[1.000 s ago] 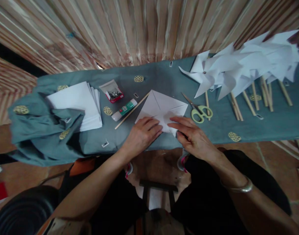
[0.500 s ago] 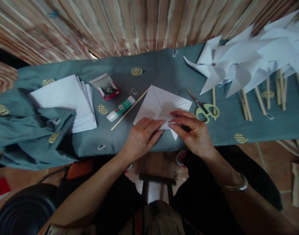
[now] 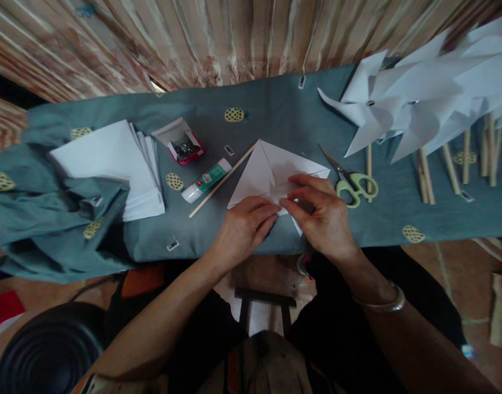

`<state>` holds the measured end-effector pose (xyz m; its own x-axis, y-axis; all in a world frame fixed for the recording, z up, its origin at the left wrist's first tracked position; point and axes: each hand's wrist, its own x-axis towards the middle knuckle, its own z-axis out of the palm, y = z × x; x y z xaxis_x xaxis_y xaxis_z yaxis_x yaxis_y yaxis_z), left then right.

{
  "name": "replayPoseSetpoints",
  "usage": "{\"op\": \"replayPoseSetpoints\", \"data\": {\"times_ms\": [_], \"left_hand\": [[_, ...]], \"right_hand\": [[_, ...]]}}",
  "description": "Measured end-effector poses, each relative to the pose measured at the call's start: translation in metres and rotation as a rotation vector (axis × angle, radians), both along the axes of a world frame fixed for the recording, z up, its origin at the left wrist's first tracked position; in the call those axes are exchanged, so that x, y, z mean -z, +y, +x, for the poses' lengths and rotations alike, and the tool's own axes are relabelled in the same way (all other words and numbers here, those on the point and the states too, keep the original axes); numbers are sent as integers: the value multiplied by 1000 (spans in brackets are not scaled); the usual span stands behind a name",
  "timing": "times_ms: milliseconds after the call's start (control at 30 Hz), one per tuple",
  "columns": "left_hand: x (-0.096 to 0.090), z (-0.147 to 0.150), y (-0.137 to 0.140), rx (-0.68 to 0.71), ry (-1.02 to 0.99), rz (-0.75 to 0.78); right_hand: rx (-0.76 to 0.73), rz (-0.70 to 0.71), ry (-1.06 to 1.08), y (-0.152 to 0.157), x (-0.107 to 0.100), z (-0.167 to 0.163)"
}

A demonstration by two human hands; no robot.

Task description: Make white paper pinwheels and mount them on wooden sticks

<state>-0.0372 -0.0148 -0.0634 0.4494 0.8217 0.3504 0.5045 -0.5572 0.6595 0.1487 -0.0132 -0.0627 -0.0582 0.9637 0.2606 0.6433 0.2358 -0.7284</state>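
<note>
A square sheet of white paper (image 3: 283, 161), with slits running in from its corners, lies turned on the cloth in front of me. My left hand (image 3: 247, 223) is closed on its near edge, thumb and fingers pinching the paper. From the other side my right hand (image 3: 319, 213) pinches a cut flap near the same edge, its fingertips almost touching the left ones. One pointed paper tip sticks out below the right fingers. Scissors (image 3: 355, 186) with pale green handles rest just right of the sheet. Along its left side lie a thin wooden stick (image 3: 221, 180) and a glue stick (image 3: 207, 180).
A stack of white paper (image 3: 107, 164) lies at the left, partly under a fold of the tablecloth (image 3: 267, 109). An open small red box (image 3: 185, 148) holds dark metal pieces. Finished paper pinwheels (image 3: 415, 101) on wooden sticks pile up at the right.
My right fingertips have shifted left along the near edge, closer to my left fingers. The left hand keeps its pinch. The view has turned slightly.
</note>
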Motion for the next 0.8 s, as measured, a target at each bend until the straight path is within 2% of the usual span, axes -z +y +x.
{"op": "replayPoseSetpoints", "data": {"times_ms": [233, 800], "left_hand": [[-1, 1, 0, -24, -5, -9], [-4, 2, 2, -42, 24, -33]], "right_hand": [[30, 9, -50, -1, -1, -2], [-9, 45, -102, -4, -4, -2]]}}
